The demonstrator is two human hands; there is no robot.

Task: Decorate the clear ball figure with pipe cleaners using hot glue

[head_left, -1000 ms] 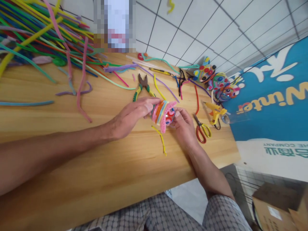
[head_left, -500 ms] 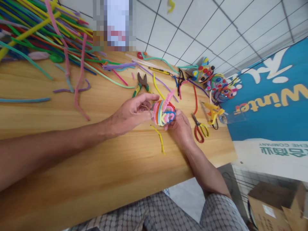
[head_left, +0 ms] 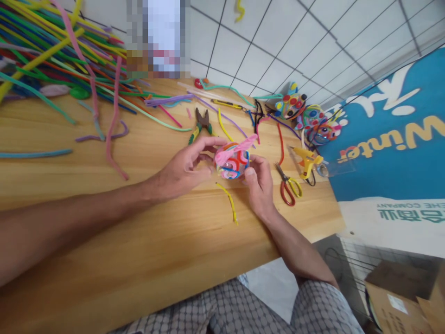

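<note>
Between my hands is a small round craft (head_left: 232,161) wound with pipe cleaners in pink, red, blue and other colours, a pink strand sticking up to the upper right. My left hand (head_left: 187,168) curves its fingers and thumb around the craft's left side. On the opposite side, the thumb and fingers of my right hand (head_left: 260,185) grip its edge; some of those fingertips are hidden behind it. A short yellow pipe cleaner piece (head_left: 231,203) lies on the wood just below. Pliers with green and yellow handles (head_left: 201,124) rest beyond my left hand.
Scissors (head_left: 288,185) and a yellow glue gun (head_left: 306,162) lie to the right on the table (head_left: 139,241). A heap of pipe cleaners (head_left: 55,55) fills the far left. Several finished crafts (head_left: 291,104) stand at the back, near a yellow craft knife (head_left: 226,104).
The craft has been turned between my hands: its striped side has swung away, and a pink and red looped side shows. My right thumb has shifted onto its near right edge.
</note>
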